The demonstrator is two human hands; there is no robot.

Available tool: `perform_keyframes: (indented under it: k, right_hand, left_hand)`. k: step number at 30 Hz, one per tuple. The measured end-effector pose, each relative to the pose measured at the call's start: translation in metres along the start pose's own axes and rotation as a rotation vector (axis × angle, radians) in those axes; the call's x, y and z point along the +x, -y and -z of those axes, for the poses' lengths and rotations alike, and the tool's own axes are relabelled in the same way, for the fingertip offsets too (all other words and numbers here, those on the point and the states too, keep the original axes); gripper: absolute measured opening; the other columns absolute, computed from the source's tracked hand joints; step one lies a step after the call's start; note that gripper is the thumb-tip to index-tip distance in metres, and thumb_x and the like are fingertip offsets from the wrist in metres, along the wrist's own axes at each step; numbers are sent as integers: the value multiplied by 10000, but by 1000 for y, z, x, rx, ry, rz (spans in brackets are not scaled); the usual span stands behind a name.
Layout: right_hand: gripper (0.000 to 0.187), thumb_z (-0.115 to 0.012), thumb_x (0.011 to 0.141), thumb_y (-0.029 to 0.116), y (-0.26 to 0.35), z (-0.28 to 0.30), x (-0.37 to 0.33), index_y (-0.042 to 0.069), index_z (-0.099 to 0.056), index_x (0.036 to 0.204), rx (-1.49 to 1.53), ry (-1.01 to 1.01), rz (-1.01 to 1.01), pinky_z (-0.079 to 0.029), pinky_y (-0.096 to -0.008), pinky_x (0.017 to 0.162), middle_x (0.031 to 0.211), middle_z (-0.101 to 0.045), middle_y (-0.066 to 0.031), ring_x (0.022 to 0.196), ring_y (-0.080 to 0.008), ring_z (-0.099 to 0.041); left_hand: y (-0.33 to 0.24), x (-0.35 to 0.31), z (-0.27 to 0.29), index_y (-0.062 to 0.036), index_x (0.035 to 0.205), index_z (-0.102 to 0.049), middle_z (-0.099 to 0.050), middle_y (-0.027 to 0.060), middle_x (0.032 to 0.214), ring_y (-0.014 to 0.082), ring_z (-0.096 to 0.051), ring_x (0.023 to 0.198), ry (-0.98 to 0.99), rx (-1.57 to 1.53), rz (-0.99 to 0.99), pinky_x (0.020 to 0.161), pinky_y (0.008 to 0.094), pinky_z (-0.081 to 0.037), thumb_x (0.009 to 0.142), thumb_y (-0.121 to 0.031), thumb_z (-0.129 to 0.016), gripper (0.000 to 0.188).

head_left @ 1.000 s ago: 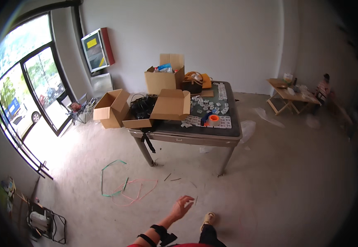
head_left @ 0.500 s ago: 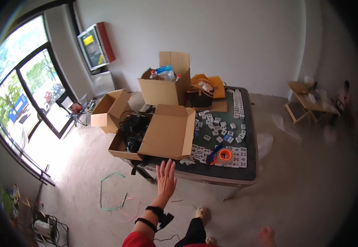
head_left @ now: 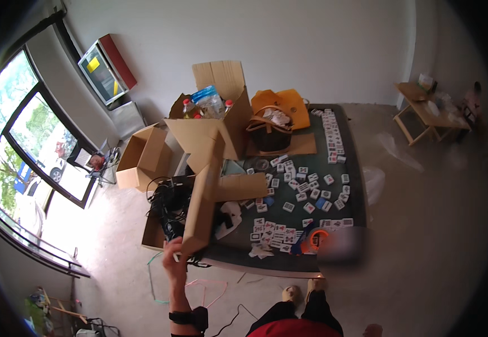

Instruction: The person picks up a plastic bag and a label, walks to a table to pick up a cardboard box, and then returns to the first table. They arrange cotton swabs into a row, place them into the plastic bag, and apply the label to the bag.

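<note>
My left hand [head_left: 175, 261] is at the near corner of an open, shallow cardboard box [head_left: 153, 235] on the table. Its fingers are closed on the raised lid [head_left: 202, 202], which stands nearly upright. Black cables [head_left: 171, 205] fill the box. My right hand [head_left: 373, 330] barely shows at the lower edge, blurred and apart from the table; its fingers cannot be made out. Over the table's near right corner is a dark, smeared shape [head_left: 342, 247] whose kind I cannot make out.
Mahjong tiles [head_left: 306, 188] lie across the dark table [head_left: 233, 250], with an orange-cored tape roll [head_left: 318, 240] near its front. Behind stand a tall carton [head_left: 210, 132] with bottles, a dark handbag [head_left: 269, 135] and a yellow bag [head_left: 294, 106]. Straps [head_left: 213, 283] lie on the floor.
My left hand has moved left onto the box and taken hold of its lid. The lid has swung up from lying open. A dark smear has come in over the table's right corner.
</note>
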State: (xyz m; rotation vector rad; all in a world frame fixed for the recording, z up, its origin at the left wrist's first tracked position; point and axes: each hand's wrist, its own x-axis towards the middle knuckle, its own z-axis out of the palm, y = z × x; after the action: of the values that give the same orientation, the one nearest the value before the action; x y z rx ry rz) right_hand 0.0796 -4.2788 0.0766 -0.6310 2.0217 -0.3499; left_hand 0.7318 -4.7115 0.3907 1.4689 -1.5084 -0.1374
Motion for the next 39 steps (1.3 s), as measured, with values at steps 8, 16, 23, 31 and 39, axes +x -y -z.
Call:
perform_keyframes:
  k: [8,16,23,31,39]
  right_hand:
    - [120,-559,832,70,153,15,35,-31,-620,855,135,60,-74,-536,-357,490,714,-620,-138,643,-250,-664]
    - [339,-593,900,179,144,48,43,-26,-586,1169,41,30,-149,-552,-345,629,958,-659,-148,766,-251,-665]
    - [391,-551,938,236,139,69,41,-25,-550,1229,3,86,-146,-559,-346,676,1067,-637,-150,823,-238,-660]
    - [365,-555,942,212,166,58,41,-16,-550,1227,72,72,-143,-561,-347,685,1061,-632,-147,834,-240,-660]
    - [382,-565,921,239,141,42,60,-20,-555,1202,81,59,-40,-554,-344,615,1014,-651,-138,754,-245,-671]
  left_hand:
    - [44,29,74,-12,1190,-582,-610,63,1159,124,-524,1095,-245,-406,446,950,289,-404,977,-209,-495,303]
    - [97,34,98,-114,1418,-374,-437,54,1392,210,-429,1265,-251,-426,399,1037,389,-357,1003,-387,-423,499]
    - [125,33,103,-126,1431,-360,-418,43,1422,222,-366,1315,-322,-837,459,1079,402,-286,1012,-399,-375,500]
    - [104,35,92,-88,1425,-362,-416,50,1418,194,-395,1293,-289,-815,400,1078,354,-300,1015,-366,-391,496]
    - [48,23,64,-7,1112,-606,-623,45,1061,113,-533,1018,-288,-732,454,900,281,-410,979,-221,-514,268]
